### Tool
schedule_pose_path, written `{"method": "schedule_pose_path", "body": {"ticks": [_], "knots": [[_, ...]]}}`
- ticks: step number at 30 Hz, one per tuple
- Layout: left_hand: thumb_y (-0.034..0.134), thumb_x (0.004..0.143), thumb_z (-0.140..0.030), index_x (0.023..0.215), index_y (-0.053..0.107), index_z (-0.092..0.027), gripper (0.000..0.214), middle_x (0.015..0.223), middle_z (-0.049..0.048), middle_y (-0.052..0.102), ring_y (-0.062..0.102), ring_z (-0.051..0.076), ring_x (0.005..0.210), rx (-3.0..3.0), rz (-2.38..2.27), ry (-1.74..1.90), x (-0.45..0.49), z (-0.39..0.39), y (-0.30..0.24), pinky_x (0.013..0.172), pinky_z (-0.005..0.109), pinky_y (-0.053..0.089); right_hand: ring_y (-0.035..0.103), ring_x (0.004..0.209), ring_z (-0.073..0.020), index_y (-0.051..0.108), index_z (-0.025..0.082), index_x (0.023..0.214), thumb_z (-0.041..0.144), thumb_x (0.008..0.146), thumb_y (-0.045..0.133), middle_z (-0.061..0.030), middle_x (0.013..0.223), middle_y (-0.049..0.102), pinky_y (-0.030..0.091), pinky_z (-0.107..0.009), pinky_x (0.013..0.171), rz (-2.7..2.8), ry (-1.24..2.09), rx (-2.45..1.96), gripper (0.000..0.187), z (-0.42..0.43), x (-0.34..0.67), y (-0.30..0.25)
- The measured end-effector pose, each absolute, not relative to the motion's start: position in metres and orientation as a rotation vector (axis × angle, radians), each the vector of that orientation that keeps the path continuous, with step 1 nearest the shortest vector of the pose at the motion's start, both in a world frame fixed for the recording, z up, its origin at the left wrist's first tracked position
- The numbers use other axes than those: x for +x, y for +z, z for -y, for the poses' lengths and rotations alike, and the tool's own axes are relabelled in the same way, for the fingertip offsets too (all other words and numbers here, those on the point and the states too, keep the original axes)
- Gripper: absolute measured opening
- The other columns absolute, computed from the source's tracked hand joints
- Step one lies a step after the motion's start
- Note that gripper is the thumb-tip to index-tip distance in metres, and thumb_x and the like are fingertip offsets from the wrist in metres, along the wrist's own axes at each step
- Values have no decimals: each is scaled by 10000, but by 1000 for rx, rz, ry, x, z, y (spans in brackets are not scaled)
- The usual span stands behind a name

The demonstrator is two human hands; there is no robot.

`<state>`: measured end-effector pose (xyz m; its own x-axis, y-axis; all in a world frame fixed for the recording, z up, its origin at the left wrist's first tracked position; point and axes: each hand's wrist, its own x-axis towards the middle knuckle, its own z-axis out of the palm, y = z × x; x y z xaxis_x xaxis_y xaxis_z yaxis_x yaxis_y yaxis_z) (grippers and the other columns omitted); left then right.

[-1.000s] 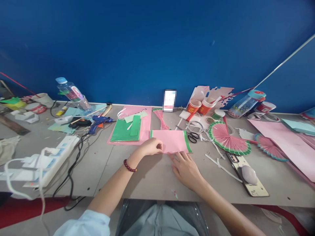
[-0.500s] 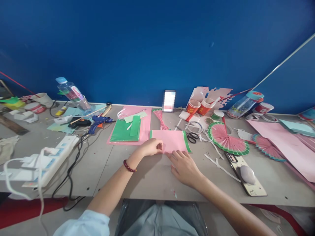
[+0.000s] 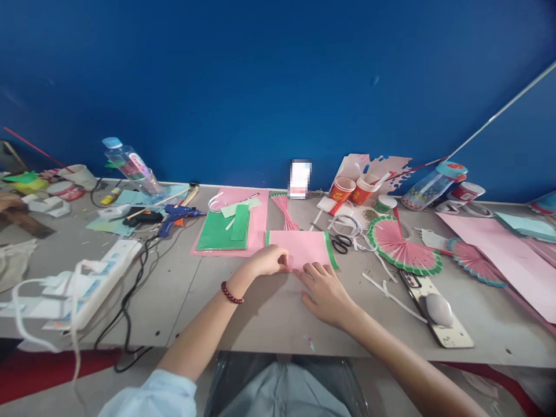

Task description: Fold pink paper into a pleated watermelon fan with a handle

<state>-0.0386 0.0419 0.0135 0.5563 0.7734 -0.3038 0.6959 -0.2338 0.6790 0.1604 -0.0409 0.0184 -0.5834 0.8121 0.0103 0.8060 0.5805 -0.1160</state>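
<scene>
A pink paper sheet with green side edges (image 3: 304, 246) lies flat on the grey table (image 3: 269, 313) in front of me. My left hand (image 3: 269, 260), with a red bead bracelet on its wrist, is curled and pinches the sheet's near edge. My right hand (image 3: 324, 289) rests just right of it, fingers stretched out flat and pressing on the same near edge. Black scissors (image 3: 341, 243) lie right beside the sheet.
Green sheets on pink paper (image 3: 226, 229), a blue glue gun (image 3: 176, 215), a power strip with cables (image 3: 87, 281) and a bottle (image 3: 130, 165) sit left. Watermelon paper fans (image 3: 402, 246), red paper cups (image 3: 351, 188), a phone (image 3: 436, 310) and large pink sheets (image 3: 504, 258) sit right.
My right hand has slid slightly forward and left along the near edge of the pink sheet. My left hand keeps its pinch in place.
</scene>
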Motion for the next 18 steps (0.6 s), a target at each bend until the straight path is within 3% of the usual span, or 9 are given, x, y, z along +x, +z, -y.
{"method": "schedule_pose_path", "body": {"ticks": [7,14,18], "knots": [[572,714,-243,741,625,-181,86,773,18,680,592,146,661,2004,-1174,136,-40,-40,17,533,215,368,419,1013,-277,466,199,1311,268,839,466,-119,1100,534,301,-413,847,2761,18,-1394,477,42,156,12],[599,715,-476,709,623,-172,305,711,26,662,551,142,605,2065,-1149,108,-48,-36,32,526,226,352,447,991,-257,512,247,1269,232,846,464,-105,1089,541,320,-389,845,2711,-21,-1415,426,40,160,12],[579,732,-378,727,633,-165,220,711,20,658,542,131,604,2069,-1096,158,-45,-33,30,544,220,358,460,988,-251,539,244,1240,221,859,449,-107,1089,539,342,-377,847,2686,-14,-1447,393,40,171,15]]}}
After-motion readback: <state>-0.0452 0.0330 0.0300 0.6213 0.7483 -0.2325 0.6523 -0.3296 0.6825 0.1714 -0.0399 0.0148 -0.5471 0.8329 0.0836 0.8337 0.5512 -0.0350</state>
